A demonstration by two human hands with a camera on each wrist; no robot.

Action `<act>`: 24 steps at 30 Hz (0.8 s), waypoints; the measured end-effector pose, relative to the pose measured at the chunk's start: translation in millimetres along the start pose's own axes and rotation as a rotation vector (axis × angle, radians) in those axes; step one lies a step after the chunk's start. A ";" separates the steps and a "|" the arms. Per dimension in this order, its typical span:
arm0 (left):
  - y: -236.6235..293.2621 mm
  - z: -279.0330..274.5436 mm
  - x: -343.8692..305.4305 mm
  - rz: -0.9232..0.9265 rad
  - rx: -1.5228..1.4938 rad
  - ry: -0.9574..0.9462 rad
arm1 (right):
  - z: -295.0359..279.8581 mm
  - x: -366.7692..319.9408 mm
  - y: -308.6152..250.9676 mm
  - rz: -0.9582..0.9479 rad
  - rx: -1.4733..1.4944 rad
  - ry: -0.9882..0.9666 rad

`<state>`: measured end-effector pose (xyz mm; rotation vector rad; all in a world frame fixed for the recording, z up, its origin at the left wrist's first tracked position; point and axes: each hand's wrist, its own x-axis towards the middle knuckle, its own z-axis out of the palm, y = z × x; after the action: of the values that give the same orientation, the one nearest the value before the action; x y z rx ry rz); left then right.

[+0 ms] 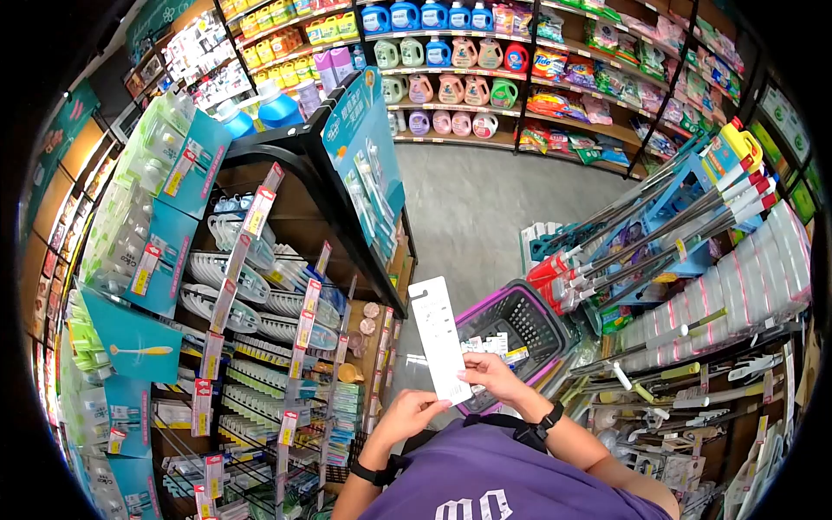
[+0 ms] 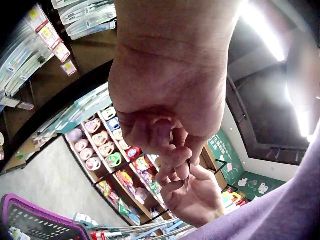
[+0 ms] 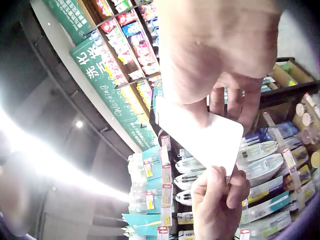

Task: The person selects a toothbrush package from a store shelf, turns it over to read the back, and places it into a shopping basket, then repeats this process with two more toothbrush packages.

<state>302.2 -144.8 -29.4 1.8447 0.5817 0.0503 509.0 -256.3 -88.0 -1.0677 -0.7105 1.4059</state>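
A long white packaging card with a hang hole at its far end is held up in front of the torso. My left hand pinches its near left corner between thumb and fingers. On the opposite side my right hand grips the right edge near the same end. The right wrist view shows the white card spanning both hands, its face washed out by glare. Seen from the left wrist, the card is edge-on, a thin strip by the fingertips.
A purple-rimmed dark shopping basket with a few packages inside is just beyond the hands. Racks of hanging packaged goods line the left. Mops and poles lean at the right. Detergent shelves stand across the grey floor.
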 end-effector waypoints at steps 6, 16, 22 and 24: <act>-11.2 0.4 2.3 -0.005 -0.031 0.001 | 4.9 2.4 -5.0 -0.007 -0.002 0.018; -13.1 -2.1 5.8 0.030 0.013 -0.029 | 0.3 4.1 -10.8 0.010 -0.020 -0.018; -3.9 -3.8 6.8 0.012 0.012 -0.028 | 0.1 4.0 -14.0 0.012 0.000 -0.018; -7.0 -2.7 7.5 0.014 0.001 -0.022 | 0.9 4.3 -15.0 0.011 0.009 -0.020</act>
<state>305.4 -137.7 -36.6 1.8485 0.5538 0.0384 514.9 -249.8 -75.0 -1.0531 -0.7132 1.4294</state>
